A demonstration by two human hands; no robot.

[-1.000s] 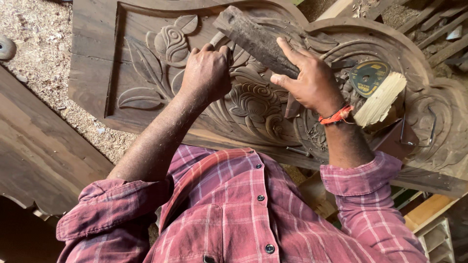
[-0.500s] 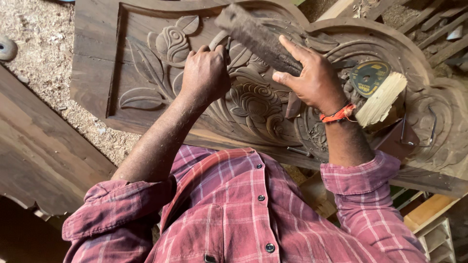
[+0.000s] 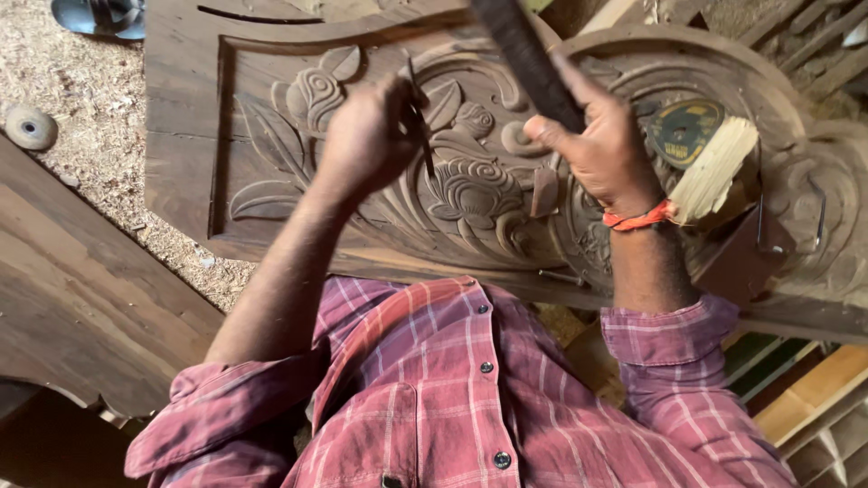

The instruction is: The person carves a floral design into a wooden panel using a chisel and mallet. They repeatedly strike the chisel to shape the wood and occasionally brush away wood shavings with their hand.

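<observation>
— At the far left, over the sawdust, the carved panel lies flat and we lean over it. Where's our edge?

— In the left hand. Its grip is clenched round the chisel, whose tip points down at the leaf scroll just beside the carved rose. The tip itself is blurred, so we can't say for certain that it touches the wood.

— Then we'd seat it in the line before any blow, and brace the heel of that hand on the panel.

— Agreed. To the right, the right hand has its grip wrapped round the dark wooden mallet, raised above the chisel's head.

— We'd judge short, square taps best here: the relief is fine, and a glancing hit could skid the edge across the petals.

— And we should mind the grain, cutting downhill off the rose.

— Further right, a round disc and a pale wood block rest on the panel, well clear of our swing.
</observation>
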